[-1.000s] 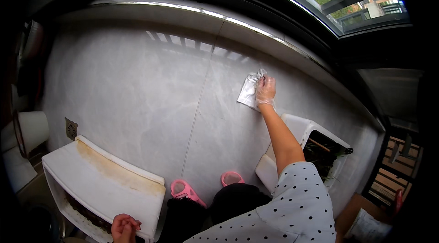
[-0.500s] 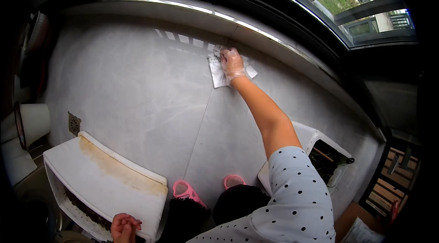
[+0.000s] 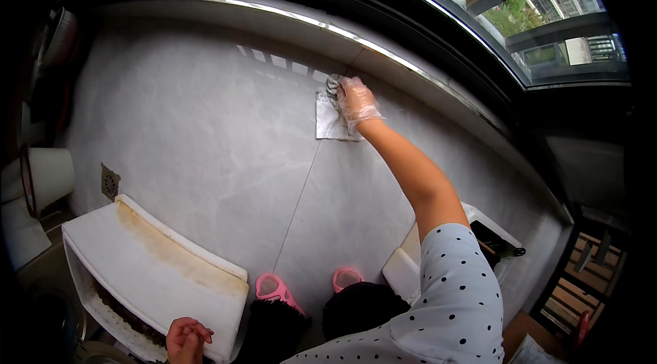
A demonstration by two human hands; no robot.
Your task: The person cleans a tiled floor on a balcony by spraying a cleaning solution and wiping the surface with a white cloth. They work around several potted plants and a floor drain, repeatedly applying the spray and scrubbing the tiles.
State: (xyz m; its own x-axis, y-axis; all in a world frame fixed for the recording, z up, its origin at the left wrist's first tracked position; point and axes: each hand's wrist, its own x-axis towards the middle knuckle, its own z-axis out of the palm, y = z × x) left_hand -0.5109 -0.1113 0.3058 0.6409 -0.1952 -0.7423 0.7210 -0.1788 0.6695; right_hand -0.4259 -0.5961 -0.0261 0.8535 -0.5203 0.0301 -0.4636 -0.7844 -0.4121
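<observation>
Grey tiled floor point(image 3: 205, 124) fills my frame; a stained white planter box point(image 3: 147, 261) sits lower left, my left hand point(image 3: 186, 338) curled on its edge. Upper centre, my gloved right hand point(image 3: 356, 100) presses flat a white cloth point(image 3: 330, 114); firm, overlapping strokes should clean best.
</observation>
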